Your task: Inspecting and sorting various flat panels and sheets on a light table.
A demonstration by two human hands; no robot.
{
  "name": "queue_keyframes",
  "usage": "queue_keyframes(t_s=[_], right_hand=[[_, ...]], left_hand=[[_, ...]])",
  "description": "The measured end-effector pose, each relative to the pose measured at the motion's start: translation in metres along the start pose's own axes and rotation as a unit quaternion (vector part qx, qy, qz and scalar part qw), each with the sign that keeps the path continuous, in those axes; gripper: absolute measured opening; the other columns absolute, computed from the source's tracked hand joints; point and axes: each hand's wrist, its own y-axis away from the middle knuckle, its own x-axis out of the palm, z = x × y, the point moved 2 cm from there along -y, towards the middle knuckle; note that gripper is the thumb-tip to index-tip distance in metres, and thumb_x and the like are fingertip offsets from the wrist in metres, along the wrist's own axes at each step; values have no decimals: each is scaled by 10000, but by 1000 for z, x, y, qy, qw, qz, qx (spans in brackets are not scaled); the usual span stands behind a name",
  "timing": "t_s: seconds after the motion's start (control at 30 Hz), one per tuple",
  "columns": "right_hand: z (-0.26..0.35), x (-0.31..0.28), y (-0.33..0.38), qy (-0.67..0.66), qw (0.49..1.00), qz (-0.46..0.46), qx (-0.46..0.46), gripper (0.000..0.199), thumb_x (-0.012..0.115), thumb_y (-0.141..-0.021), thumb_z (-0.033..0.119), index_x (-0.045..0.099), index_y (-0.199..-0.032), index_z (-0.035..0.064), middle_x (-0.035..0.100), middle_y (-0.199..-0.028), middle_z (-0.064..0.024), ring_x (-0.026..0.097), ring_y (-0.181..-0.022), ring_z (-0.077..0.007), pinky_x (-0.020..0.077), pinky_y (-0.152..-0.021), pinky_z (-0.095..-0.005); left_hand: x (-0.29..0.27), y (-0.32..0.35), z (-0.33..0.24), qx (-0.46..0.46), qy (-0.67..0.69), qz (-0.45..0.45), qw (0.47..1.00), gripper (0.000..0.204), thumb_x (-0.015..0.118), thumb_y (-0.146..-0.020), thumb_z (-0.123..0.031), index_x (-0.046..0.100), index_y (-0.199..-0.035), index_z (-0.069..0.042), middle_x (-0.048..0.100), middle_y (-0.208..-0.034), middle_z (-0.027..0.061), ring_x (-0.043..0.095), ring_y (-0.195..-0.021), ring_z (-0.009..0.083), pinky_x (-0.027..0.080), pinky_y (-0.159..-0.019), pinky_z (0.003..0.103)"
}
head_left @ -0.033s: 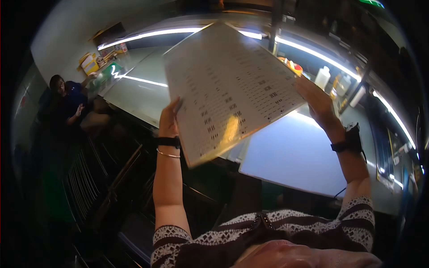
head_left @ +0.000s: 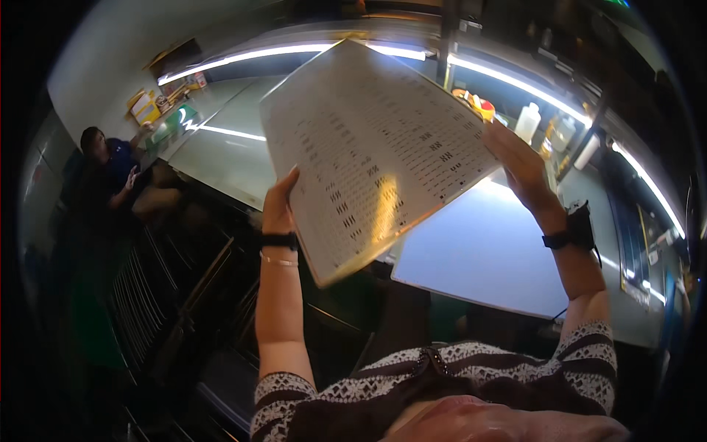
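Note:
Raised in front of me is a large, thin, pale panel (head_left: 368,147) covered in rows of small dark marks. It is tilted, and a yellow glare lies on its near part. My left hand (head_left: 279,199) grips its left edge, thumb on the near face, the other fingers mostly hidden behind. At the opposite edge, my right hand (head_left: 521,166) holds the panel near its right corner, fingers stretched along the side. Beneath it, a smooth bluish-white board (head_left: 479,258) lies on the worktable (head_left: 228,166).
Behind the right hand stand a white bottle (head_left: 528,123) and an orange container (head_left: 479,107). A seated person (head_left: 118,166) works at the left end, near a green mat (head_left: 175,121) and a yellow box (head_left: 145,109). Dark slatted racks (head_left: 140,287) stand at lower left.
The panel's near corner has dropped slightly and its tilt has shifted a little. Both hands keep their hold. The whole view has shifted slightly.

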Motion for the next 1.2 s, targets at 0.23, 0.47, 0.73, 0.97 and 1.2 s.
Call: queue_keyframes(t_s=[0.23,0.47,0.73,0.97,1.2], right_hand=[[5,31,87,-828,429,5,362,503,489,-959,182,330,-1406,14,562,-1249,-148,563,-1129,-244,433,-990,-432],[51,34,21,-767,480,-120,408,370,566,-938,182,482,-1254,8,581,-1205,-117,577,-1079,-203,453,-955,-335],[93,-3,-106,-311,922,-208,103,185,589,-875,47,652,-1033,-27,700,-857,-140,636,-692,-206,494,-665,-286],[147,141,-27,-264,942,29,-205,493,532,-752,-42,571,-1232,65,577,-1256,-136,542,-1180,-302,424,-1022,-394],[186,173,-12,-312,911,235,-131,515,629,-811,155,481,-1271,-22,485,-1332,-218,447,-1236,-430,377,-1040,-461]], left_hand=[[1,90,58,29,295,-43,954,398,589,-911,-168,513,-1234,52,602,-1203,171,611,-1047,286,494,-922,388],[13,105,42,147,195,-36,969,451,557,-934,-188,450,-1321,17,531,-1314,148,516,-1188,276,394,-1032,413],[52,20,-33,173,70,-67,980,1158,418,-731,-822,106,-1474,8,108,-1522,254,129,-1421,365,200,-1120,519],[56,76,39,149,373,-8,916,819,414,-882,-651,289,-1430,-56,353,-1456,118,335,-1322,303,259,-1107,469],[20,67,89,110,449,-141,875,624,192,-1007,-471,269,-1424,-14,352,-1442,200,341,-1327,364,244,-1117,503]])
